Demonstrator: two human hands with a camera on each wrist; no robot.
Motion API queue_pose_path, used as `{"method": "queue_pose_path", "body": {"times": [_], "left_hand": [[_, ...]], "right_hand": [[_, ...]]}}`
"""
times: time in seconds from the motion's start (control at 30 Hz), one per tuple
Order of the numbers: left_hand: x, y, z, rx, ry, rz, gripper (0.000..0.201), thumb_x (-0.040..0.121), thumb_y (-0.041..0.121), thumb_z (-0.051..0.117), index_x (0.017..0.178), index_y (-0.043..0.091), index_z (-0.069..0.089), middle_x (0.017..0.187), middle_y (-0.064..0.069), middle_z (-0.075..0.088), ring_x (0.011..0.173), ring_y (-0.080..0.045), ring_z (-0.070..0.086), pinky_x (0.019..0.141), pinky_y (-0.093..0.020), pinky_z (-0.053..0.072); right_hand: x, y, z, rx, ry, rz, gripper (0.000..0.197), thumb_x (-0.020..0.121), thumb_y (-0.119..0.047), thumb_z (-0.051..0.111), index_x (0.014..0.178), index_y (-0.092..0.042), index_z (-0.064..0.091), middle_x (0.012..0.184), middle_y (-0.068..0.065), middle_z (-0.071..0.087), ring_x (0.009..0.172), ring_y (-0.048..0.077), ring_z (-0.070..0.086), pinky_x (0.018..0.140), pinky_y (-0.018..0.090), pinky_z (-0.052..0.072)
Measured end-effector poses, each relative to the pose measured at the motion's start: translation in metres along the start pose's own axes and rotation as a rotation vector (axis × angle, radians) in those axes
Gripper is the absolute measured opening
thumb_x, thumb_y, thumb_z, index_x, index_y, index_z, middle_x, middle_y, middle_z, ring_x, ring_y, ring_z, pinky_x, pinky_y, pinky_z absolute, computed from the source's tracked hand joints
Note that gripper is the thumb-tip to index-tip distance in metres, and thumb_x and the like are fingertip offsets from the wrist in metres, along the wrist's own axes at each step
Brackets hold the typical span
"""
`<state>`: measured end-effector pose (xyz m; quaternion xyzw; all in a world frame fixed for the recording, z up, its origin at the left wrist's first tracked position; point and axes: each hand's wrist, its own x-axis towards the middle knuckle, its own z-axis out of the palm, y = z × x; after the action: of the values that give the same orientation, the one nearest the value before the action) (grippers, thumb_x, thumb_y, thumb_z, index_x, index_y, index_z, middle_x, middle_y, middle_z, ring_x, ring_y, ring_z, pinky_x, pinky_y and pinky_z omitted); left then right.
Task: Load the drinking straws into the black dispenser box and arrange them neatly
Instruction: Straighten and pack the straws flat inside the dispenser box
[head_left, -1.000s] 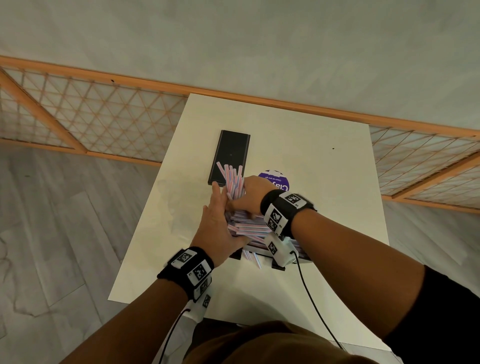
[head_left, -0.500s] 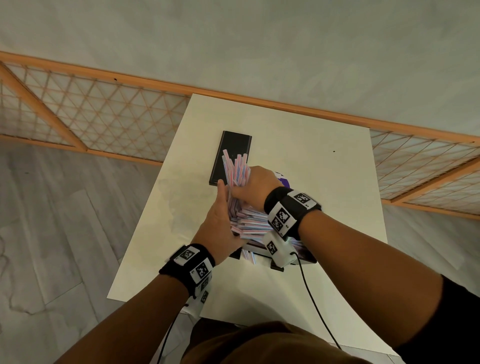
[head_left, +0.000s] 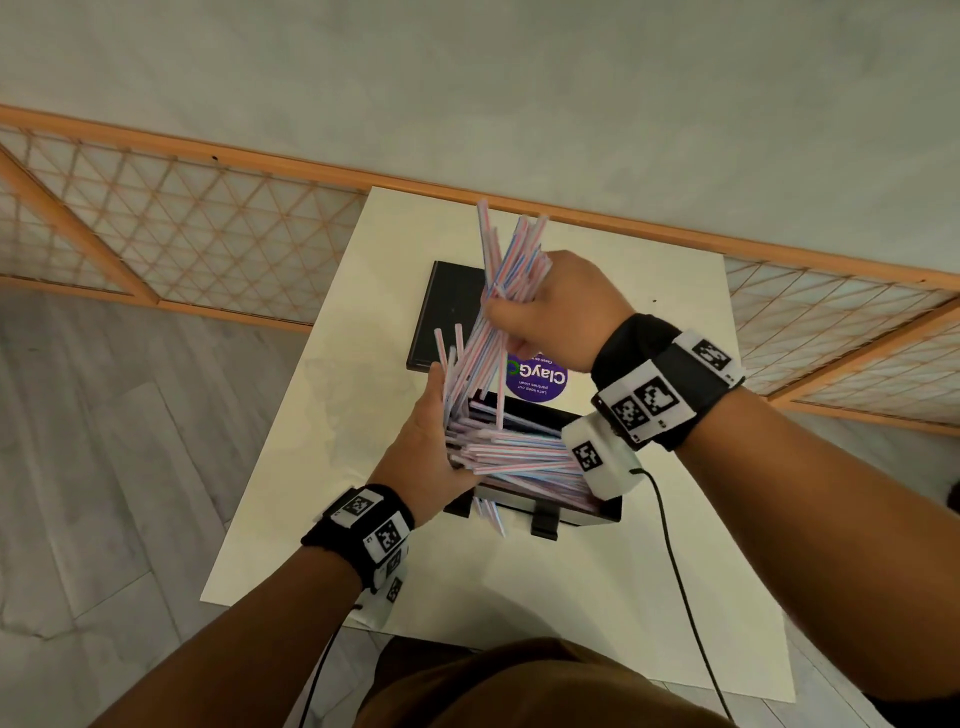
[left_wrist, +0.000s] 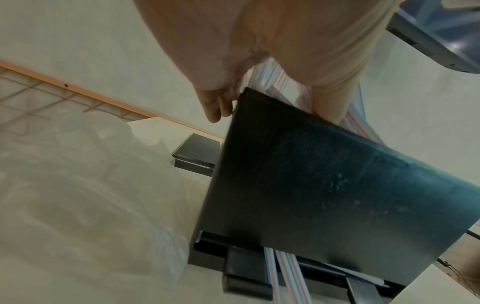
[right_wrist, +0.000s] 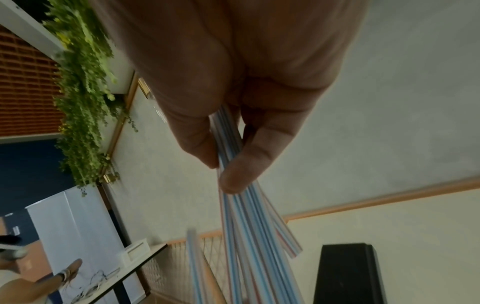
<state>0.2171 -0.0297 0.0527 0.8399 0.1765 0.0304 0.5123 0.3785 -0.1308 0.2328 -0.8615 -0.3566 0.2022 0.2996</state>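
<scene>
Our right hand (head_left: 563, 306) is clamped around a bundle of striped drinking straws (head_left: 501, 291), lifted at a slant so their upper ends fan out above the flat black lid (head_left: 441, 312) lying further back on the white table (head_left: 597, 597). Our left hand (head_left: 431, 447) has its fingers straight and its palm pressed flat against the ends of the straws piled crosswise in the black dispenser box (head_left: 602, 514). We see a few straws poking out of the slot at the box's base in the left wrist view, and a purple round sticker (head_left: 540, 382) lies just behind the box.
</scene>
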Motion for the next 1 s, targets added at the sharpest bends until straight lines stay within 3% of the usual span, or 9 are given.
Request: {"method": "queue_pose_path", "body": {"times": [0.33,0.43,0.5,0.63,0.77,0.83,0.87,0.97,1.0], "left_hand": [[-0.003,0.005,-0.001,0.050,-0.006,-0.032,0.124,0.078,0.037,0.085,0.158,0.039,-0.009,0.163,0.007,0.029,0.144,-0.012,0.041,0.115,-0.036,0.042],[-0.005,0.004,-0.002,0.032,-0.008,-0.056,0.120,0.082,0.031,0.083,0.159,0.036,-0.009,0.164,0.009,0.027,0.139,-0.002,0.043,0.110,-0.018,0.042],[-0.007,0.004,-0.002,-0.012,-0.024,-0.047,0.116,0.085,0.021,0.080,0.159,0.035,-0.008,0.157,0.015,0.032,0.127,0.010,0.048,0.099,-0.004,0.041],[-0.011,0.003,-0.004,-0.032,-0.028,-0.044,0.112,0.086,0.020,0.074,0.160,0.035,-0.008,0.158,0.009,0.038,0.135,-0.004,0.050,0.110,-0.028,0.046],[-0.011,0.006,-0.005,-0.061,-0.032,-0.073,0.089,0.087,0.011,0.069,0.154,0.034,0.014,0.135,0.013,0.055,0.115,0.004,0.060,0.092,-0.014,0.050],[-0.012,0.008,-0.005,-0.080,-0.012,-0.061,0.076,0.090,0.008,0.068,0.145,0.035,0.024,0.131,0.022,0.050,0.114,0.018,0.053,0.093,-0.005,0.043],[-0.012,0.008,-0.005,-0.086,-0.006,-0.060,0.072,0.090,0.014,0.069,0.145,0.032,0.026,0.138,0.020,0.047,0.122,0.016,0.049,0.099,-0.005,0.038],[-0.014,0.010,-0.006,-0.114,0.006,-0.097,0.101,0.080,0.042,0.063,0.157,0.041,-0.003,0.164,0.003,0.029,0.142,-0.025,0.044,0.120,-0.042,0.035],[-0.014,0.008,-0.006,-0.146,0.013,-0.106,0.106,0.080,0.039,0.066,0.158,0.041,-0.007,0.163,0.004,0.031,0.140,-0.026,0.046,0.119,-0.047,0.036]], "right_hand": [[-0.027,-0.020,-0.070,0.091,0.106,-0.080,0.011,0.092,-0.024,0.067,0.089,-0.015,0.074,0.065,-0.001,0.074,0.056,0.012,0.072,0.059,0.023,0.059],[-0.037,-0.025,-0.081,-0.076,0.058,-0.151,0.015,0.091,-0.028,0.067,0.082,-0.018,0.071,0.062,-0.002,0.072,0.056,0.009,0.071,0.064,0.026,0.059],[-0.042,-0.027,-0.077,-0.262,-0.009,-0.182,0.022,0.090,-0.035,0.064,0.076,-0.018,0.068,0.062,-0.001,0.069,0.058,0.015,0.069,0.065,0.032,0.056],[-0.041,-0.027,-0.038,-0.605,-0.317,-0.161,0.022,0.094,-0.029,0.059,0.074,-0.020,0.051,0.069,-0.001,0.056,0.059,0.014,0.051,0.059,0.025,0.039],[-0.026,-0.014,0.020,-0.793,-0.543,-0.158,0.022,0.096,-0.018,0.051,0.076,-0.025,0.050,0.068,-0.002,0.049,0.066,0.017,0.052,0.065,0.019,0.039],[-0.017,-0.005,0.045,-0.857,-0.574,-0.148,0.010,0.096,-0.019,0.053,0.091,-0.017,0.063,0.074,-0.002,0.055,0.071,0.019,0.056,0.067,0.024,0.043],[-0.014,0.000,0.056,-0.860,-0.582,-0.135,0.013,0.096,-0.021,0.056,0.099,-0.013,0.065,0.079,0.000,0.060,0.073,0.020,0.057,0.068,0.028,0.046],[-0.008,0.011,0.075,-0.824,-0.564,-0.101,0.019,0.094,-0.023,0.062,0.108,-0.010,0.067,0.086,0.004,0.065,0.073,0.021,0.058,0.069,0.030,0.051],[-0.007,0.013,0.079,-0.811,-0.539,-0.095,0.019,0.093,-0.022,0.062,0.108,-0.011,0.067,0.086,0.004,0.065,0.073,0.022,0.058,0.068,0.030,0.051]]}}
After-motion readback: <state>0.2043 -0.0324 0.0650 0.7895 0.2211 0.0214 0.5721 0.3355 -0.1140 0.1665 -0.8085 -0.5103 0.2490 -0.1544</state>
